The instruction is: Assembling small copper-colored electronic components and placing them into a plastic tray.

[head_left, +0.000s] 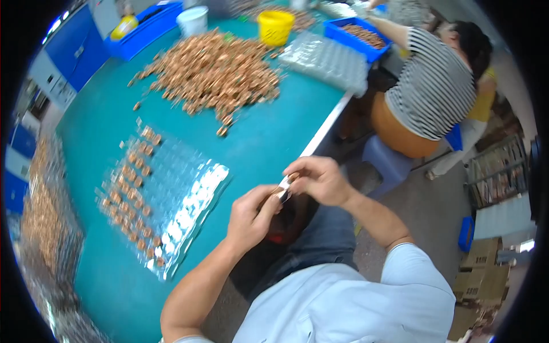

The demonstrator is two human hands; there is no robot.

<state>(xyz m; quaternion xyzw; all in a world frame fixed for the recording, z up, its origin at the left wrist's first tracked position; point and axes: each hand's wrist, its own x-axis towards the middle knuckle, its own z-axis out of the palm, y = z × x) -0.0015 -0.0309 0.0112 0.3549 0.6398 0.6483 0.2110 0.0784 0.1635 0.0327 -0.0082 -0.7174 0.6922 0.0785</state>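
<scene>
Both my hands meet in front of me, just off the front edge of the table. My left hand is closed, with thumb and fingers pinching a small white-and-dark piece, mostly covered. Beside it, the bent fingers of my right hand close on what looks like a small copper-coloured part; its exact shape is blurred. To the left on the table lies a clear plastic blister tray, with several copper-coloured parts in its left-hand rows. Farther back rises a large pile of similar parts.
Behind the pile on the green table stand a yellow tub, a white tub and a blue bin. Stacked clear trays lie far right. A person in a striped shirt sits beyond, near a purple stool.
</scene>
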